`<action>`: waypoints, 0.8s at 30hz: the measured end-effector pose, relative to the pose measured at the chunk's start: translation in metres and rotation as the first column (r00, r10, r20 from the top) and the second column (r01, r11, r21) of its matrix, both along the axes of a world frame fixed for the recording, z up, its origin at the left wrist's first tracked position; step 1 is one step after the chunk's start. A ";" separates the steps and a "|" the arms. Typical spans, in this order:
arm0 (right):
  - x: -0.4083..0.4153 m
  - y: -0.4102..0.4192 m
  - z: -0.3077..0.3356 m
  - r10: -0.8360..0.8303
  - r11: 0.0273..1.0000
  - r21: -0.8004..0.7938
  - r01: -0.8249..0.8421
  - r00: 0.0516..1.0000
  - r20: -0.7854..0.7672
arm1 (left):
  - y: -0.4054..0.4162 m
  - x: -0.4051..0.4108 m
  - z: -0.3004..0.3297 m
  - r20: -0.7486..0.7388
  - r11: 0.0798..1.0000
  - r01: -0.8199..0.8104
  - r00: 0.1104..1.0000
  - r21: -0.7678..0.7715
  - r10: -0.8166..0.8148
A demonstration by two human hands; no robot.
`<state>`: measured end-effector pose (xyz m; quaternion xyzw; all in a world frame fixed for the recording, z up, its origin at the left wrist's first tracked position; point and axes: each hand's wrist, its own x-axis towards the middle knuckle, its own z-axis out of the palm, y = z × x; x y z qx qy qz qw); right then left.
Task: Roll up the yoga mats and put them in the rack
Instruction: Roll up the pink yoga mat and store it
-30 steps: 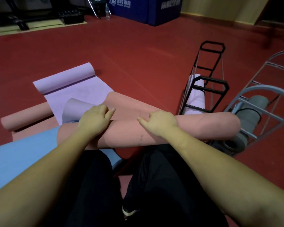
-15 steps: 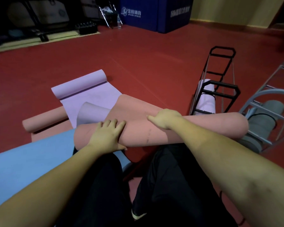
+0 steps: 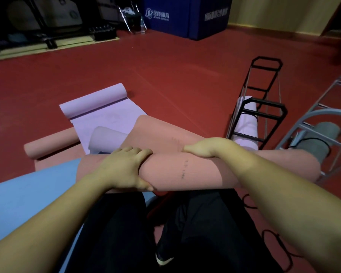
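Observation:
A thick pink yoga mat roll [image 3: 185, 170] lies across in front of my knees, its loose flap [image 3: 156, 131] still spread on the floor behind it. My left hand [image 3: 126, 168] grips the roll's left part, fingers over the top and thumb underneath. My right hand [image 3: 207, 147] curls over the roll's top near the middle. To the right stands a black wire rack [image 3: 264, 107] with a pale rolled mat [image 3: 246, 125] inside.
A lilac mat [image 3: 100, 113], partly rolled at both ends, lies behind the pink one. Another pink roll [image 3: 49, 144] lies at the left and a blue mat [image 3: 28, 194] under my legs. A grey rack [image 3: 323, 123] holds a grey roll [image 3: 323, 138]. Blue crash pads stand far back.
Both hands have shifted their hold on the pink roll: the left now wraps lower around its front, and the right has slid over the top. The roll has turned a little toward me.

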<state>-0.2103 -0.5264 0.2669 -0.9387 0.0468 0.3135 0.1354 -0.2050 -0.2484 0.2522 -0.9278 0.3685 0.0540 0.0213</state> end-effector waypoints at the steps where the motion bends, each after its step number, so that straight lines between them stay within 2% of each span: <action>1: -0.001 -0.001 -0.004 -0.012 1.000 0.009 0.012 1.000 0.008 | -0.001 0.002 -0.001 -0.028 1.000 -0.005 1.000 0.006 0.005; 4: 0.002 -0.004 -0.010 -0.044 0.998 -0.031 0.046 0.996 0.076 | -0.004 0.011 -0.002 -0.116 0.999 -0.046 0.992 0.023 0.049; 6: 0.005 -0.007 -0.017 -0.055 0.992 -0.093 0.080 0.967 0.249 | -0.008 0.015 -0.001 -0.156 0.995 -0.103 0.983 -0.010 0.100; 8: 0.005 -0.007 -0.020 -0.054 0.987 -0.111 0.117 0.891 0.452 | -0.014 0.023 -0.002 -0.218 0.984 -0.171 0.963 -0.045 0.157; 10: 0.001 -0.005 -0.018 -0.023 0.981 -0.148 0.125 0.833 0.552 | -0.019 0.033 -0.003 -0.317 0.966 -0.253 0.922 -0.053 0.224; 16: -0.026 0.010 -0.024 0.033 0.979 -0.184 0.083 0.834 0.551 | -0.028 0.057 -0.001 -0.500 0.932 -0.361 0.803 0.024 0.324; 19: -0.037 0.016 -0.037 0.098 0.958 -0.277 0.081 0.811 0.577 | -0.031 0.072 -0.004 -0.582 0.914 -0.404 0.735 0.036 0.348; 22: -0.035 0.016 -0.043 0.100 0.943 -0.308 0.123 0.780 0.617 | -0.035 0.078 -0.010 -0.604 0.903 -0.429 0.713 0.026 0.356; 24: -0.030 0.015 -0.042 0.102 0.940 -0.318 0.126 0.783 0.614 | -0.037 0.079 -0.013 -0.581 0.902 -0.430 0.728 0.027 0.364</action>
